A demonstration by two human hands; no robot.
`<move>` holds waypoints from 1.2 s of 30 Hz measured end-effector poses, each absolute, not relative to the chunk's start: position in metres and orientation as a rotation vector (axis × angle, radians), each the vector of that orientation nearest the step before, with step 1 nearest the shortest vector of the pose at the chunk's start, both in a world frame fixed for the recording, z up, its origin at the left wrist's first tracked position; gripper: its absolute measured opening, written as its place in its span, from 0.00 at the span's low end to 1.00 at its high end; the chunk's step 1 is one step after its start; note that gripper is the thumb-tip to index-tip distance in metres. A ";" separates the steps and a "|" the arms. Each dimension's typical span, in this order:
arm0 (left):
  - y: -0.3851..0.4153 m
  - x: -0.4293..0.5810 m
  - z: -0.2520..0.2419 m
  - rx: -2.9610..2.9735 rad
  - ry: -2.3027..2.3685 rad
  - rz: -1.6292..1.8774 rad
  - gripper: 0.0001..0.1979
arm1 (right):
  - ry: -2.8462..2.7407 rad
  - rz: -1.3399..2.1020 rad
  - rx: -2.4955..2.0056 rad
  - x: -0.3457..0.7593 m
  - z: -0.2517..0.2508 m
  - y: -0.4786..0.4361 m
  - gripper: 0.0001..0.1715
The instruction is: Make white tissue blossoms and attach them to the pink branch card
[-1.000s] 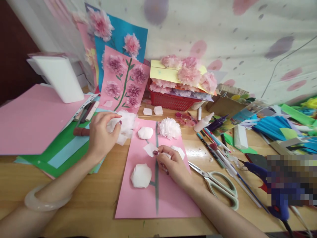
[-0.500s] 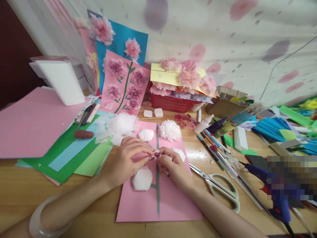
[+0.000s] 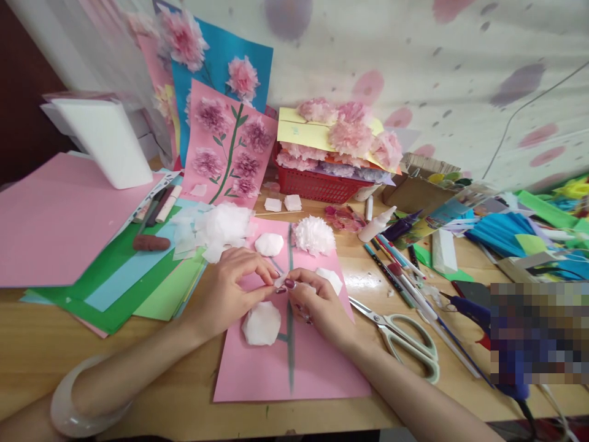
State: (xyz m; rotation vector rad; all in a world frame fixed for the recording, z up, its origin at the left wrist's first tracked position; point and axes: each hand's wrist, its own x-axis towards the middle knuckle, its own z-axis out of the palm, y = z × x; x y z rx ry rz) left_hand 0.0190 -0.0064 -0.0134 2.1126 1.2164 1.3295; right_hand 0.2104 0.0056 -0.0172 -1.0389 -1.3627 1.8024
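A pink card [image 3: 313,368] with a painted green stem [image 3: 289,344] lies on the wooden table in front of me. On it sit a fluffy white tissue flower [image 3: 315,235] and flat white tissue rounds [image 3: 261,323]. My left hand [image 3: 227,290] and my right hand [image 3: 317,301] meet over the card's middle. Both pinch a small white tissue piece [image 3: 281,280] between thumb and fingertips. A pale bangle [image 3: 69,405] circles my left wrist.
A heap of white tissue [image 3: 216,227] lies left of the card on green and blue sheets [image 3: 124,288]. Scissors [image 3: 405,341], pens [image 3: 396,270] and a glue bottle [image 3: 377,225] lie to the right. A red basket [image 3: 317,184] and finished flower cards [image 3: 225,147] stand behind.
My left hand left the tissue heap and came right to meet my right hand over the card. Both now pinch the small tissue piece that my right hand held alone.
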 end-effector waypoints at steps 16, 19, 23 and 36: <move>-0.008 0.022 -0.008 1.850 1.303 1.170 0.06 | -1.398 1.709 -1.072 0.213 -0.016 0.010 0.15; -0.008 0.019 -0.011 1.867 1.318 1.183 0.08 | -1.381 1.729 -1.054 0.214 -0.018 0.010 0.14; -0.008 0.019 -0.012 1.840 1.344 1.187 0.08 | -1.413 1.708 -1.094 0.214 -0.018 0.009 0.12; -0.008 0.023 -0.009 1.725 1.315 1.187 0.10 | -1.474 1.663 -1.170 0.209 -0.010 0.007 0.11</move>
